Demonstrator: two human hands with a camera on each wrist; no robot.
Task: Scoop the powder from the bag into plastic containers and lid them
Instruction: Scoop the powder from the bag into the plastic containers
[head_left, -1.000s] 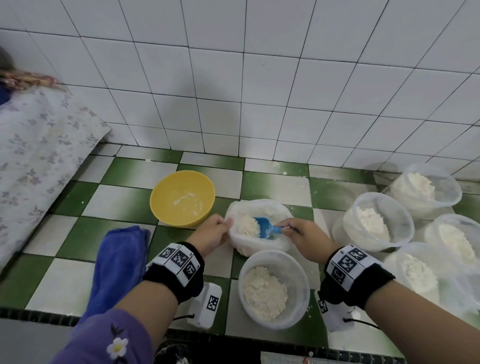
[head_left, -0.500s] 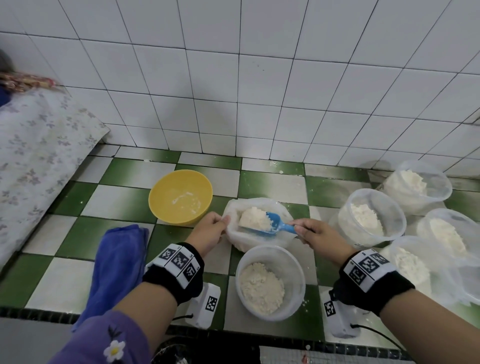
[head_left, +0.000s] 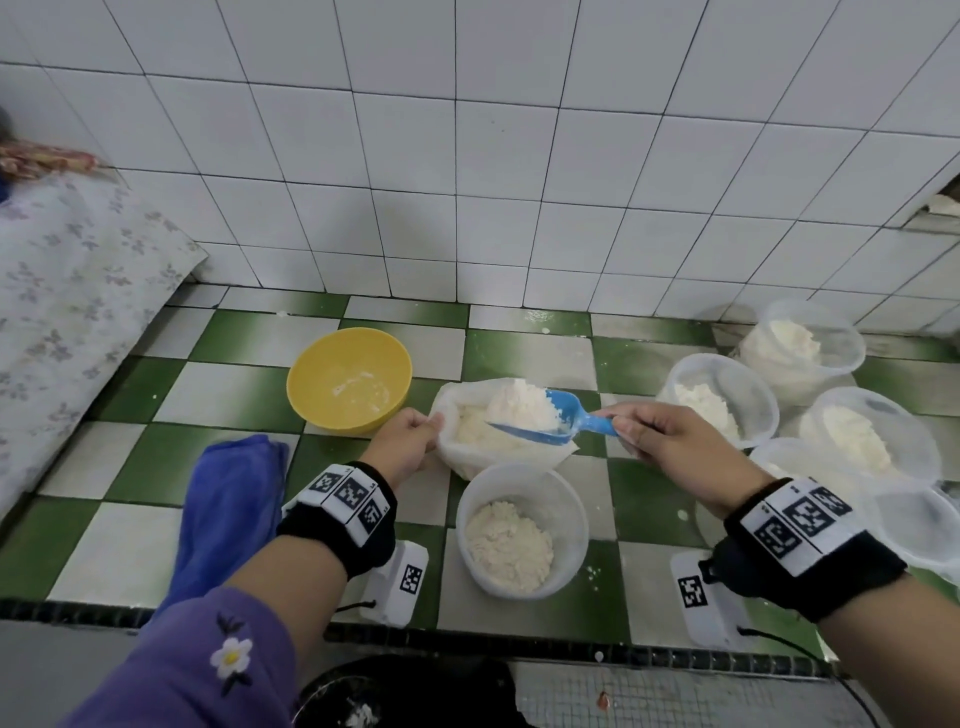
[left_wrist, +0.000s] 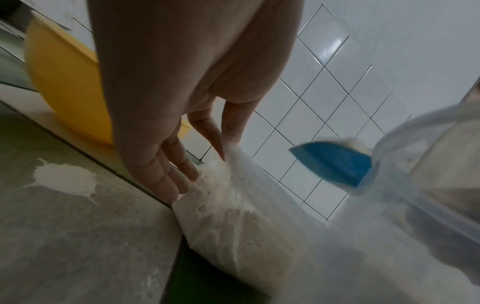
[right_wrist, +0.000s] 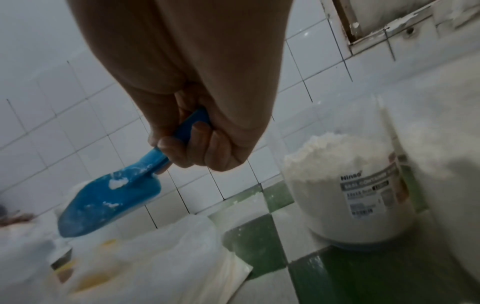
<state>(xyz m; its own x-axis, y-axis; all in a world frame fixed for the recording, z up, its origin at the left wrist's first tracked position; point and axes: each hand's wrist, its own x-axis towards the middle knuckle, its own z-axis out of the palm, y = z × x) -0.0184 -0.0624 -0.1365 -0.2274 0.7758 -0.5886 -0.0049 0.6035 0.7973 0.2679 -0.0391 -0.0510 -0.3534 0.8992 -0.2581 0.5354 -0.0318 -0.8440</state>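
From the head view, a blue scoop (head_left: 558, 418) heaped with powder (head_left: 522, 408) is being held above the open bag (head_left: 501, 441) by the right hand (head_left: 675, 447), whose fingers are curled round the handle. A second ago the scoop was still being dug into the bag; it is now being carried clear, so a tip into the near container (head_left: 522, 527), already partly filled and just in front of the bag, is judged to be next. The bag's left edge is being pinched by the left hand (head_left: 408, 444). To the right, four more unlidded containers (head_left: 722, 397) are standing with powder in them; no lids are being seen. A yellow bowl (head_left: 349, 379) and a blue cloth (head_left: 231, 514) are lying to the left on the tiled table (head_left: 130, 457).

From the left wrist view, the bag's rim (left_wrist: 233, 150) is being gripped between thumb and forefinger, the other fingers being laid straight against its side.

From the right wrist view, the scoop handle (right_wrist: 182, 133) is being clasped in a closed fist, powder being hidden from beneath.
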